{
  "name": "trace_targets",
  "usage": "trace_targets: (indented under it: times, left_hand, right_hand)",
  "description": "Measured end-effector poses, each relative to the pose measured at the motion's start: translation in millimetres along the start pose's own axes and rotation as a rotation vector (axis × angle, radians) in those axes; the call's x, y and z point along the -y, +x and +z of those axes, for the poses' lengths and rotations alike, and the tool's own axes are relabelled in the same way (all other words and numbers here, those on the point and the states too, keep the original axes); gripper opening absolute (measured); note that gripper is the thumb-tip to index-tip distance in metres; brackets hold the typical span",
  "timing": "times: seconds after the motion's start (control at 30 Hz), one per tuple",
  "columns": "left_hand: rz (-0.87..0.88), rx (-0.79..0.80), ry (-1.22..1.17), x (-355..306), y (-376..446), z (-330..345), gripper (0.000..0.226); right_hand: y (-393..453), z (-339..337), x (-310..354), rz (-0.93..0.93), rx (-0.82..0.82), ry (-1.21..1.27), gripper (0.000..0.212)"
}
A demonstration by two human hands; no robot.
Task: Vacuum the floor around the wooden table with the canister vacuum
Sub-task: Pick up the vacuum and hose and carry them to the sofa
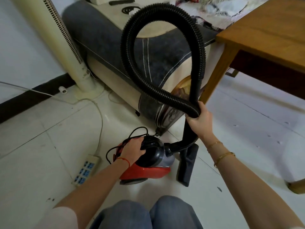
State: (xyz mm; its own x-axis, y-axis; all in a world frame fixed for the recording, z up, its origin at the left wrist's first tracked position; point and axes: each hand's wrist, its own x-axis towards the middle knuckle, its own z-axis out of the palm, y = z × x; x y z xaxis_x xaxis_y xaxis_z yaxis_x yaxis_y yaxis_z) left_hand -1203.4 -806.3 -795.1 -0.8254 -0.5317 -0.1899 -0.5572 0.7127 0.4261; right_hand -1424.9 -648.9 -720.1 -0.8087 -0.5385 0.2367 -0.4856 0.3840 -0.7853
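A small red and black canister vacuum (153,169) sits on the white tile floor in front of my knees. My left hand (133,150) grips its black top handle, where a black cord is bunched. My right hand (200,120) is closed around the black ribbed hose (130,52), which loops high above the sofa arm, together with the rigid wand. The wand runs down to the dark floor nozzle (187,164) lying on the tiles beside the canister. The wooden table (264,30) stands at the upper right, its near leg just behind my right hand.
A grey and cream sofa (102,52) fills the middle back. A tall cream tower fan (66,47) stands left, by the wall. A white power strip (86,169) and its cable lie on the floor left of the vacuum. A wooden furniture foot (295,187) is at the right edge.
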Motion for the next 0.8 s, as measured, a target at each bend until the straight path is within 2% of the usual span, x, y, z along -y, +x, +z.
trace_targets:
  times: [0.1,0.23,0.43,0.57,0.67,0.8]
  left_hand:
    - [0.007,0.015,0.019,6,7,10,0.037]
    - [0.03,-0.011,0.047,4,14,17,0.032]
    - [0.045,0.017,0.102,0,22,23,0.04]
    - [0.081,0.076,0.118,6,24,19,0.057]
    - [0.078,0.104,0.087,10,21,15,0.066]
    - [0.073,0.065,0.064,8,15,12,0.055]
  right_hand:
    - [10,9,-4,0.022,0.023,0.033,0.045]
    - [16,20,-6,0.053,0.057,0.074,0.054]
    - [18,29,-12,0.027,0.139,0.059,0.071]
    - [19,29,-10,0.022,0.136,0.056,0.076]
    - [16,26,-6,-0.002,0.15,0.074,0.092]
    - [7,22,-3,-0.114,0.132,-0.031,0.119]
